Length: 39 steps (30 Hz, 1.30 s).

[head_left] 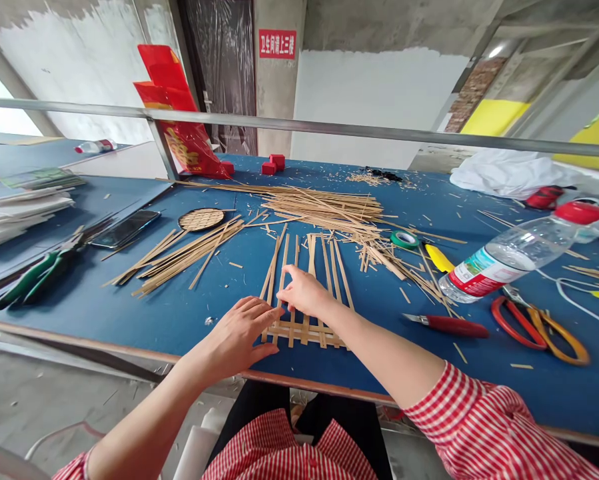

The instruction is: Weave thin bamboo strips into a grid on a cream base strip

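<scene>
A partly woven lattice of flat bamboo strips lies near the table's front edge. Its lengthwise strips fan away from me, crossed by several strips at the near end. My left hand rests at the lattice's left edge, palm down, fingers stretched out and thumb apart. Over the left-middle strips, my right hand has its fingers bent in a pinch around a lengthwise bamboo strip. The fingertips of both hands are close together, and the right hand covers part of the strips.
Loose bamboo strips are heaped behind the lattice, with another bundle to the left. A round woven piece, phone and green-handled pliers lie left. Right are a knife, scissors, tape and water bottle.
</scene>
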### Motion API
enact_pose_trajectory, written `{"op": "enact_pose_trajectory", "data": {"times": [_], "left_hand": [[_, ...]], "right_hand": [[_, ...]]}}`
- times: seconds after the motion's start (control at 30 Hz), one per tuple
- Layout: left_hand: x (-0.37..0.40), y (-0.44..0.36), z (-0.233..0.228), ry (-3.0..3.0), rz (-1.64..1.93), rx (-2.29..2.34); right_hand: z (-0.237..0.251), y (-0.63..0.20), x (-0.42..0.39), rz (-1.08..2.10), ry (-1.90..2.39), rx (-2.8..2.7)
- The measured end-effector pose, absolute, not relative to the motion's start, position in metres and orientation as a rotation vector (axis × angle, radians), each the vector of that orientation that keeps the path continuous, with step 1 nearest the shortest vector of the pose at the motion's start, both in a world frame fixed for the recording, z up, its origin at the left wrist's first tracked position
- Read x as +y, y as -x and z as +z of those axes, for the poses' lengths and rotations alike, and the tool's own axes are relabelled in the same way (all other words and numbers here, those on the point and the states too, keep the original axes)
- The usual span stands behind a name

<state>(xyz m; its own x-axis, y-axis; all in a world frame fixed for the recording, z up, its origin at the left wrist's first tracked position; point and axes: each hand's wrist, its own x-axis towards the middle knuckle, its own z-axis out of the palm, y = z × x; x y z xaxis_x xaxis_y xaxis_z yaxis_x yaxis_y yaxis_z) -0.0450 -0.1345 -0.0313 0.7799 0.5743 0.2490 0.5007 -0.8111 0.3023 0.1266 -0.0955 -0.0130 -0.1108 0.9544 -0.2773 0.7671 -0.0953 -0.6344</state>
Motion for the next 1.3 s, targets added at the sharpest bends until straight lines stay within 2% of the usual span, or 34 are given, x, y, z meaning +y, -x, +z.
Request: {"op": "enact_pose_trajectory", "data": {"times": [0.57, 0.87, 1.3], "left_hand": [[-0.131, 0.046, -0.023, -2.765, 0.365, 0.786], [-0.131, 0.045, -0.025, -2.812, 0.404, 0.824], [-0.129, 0.044, -0.032, -2.831, 0.513, 0.806]], "right_hand": [[-0.005, -0.125, -0.096, 0.932, 1.940, -2.063], [0.002, -0.124, -0.097, 0.955, 1.957, -2.063], [-0.012, -0.119, -0.100, 1.082, 1.914, -1.926]]}}
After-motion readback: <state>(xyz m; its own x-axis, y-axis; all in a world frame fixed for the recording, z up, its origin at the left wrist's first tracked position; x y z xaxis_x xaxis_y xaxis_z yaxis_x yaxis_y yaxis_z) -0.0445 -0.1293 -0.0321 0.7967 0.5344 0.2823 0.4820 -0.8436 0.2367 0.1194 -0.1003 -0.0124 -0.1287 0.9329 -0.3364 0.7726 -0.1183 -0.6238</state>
